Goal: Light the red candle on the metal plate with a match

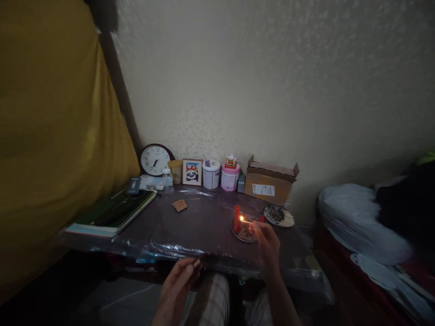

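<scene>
My right hand (266, 238) pinches a burning match (245, 221) whose flame sits just right of a short red candle (236, 218). The candle stands upright on a small round dish (243, 232) on the dark table. A second red stub (261, 218) shows at the dish's right edge. My left hand (179, 279) is low at the table's front edge, fingers curled round a small matchbox (196, 262). Right of the dish lies a plate of matchsticks (278, 216).
The table (200, 226) is covered in clear plastic. Along the wall stand a clock (155, 160), a framed picture (192, 172), two tins (220, 175) and a cardboard box (270, 183). Books (113, 213) lie left, a small orange card (180, 205) mid-table. A yellow curtain hangs left.
</scene>
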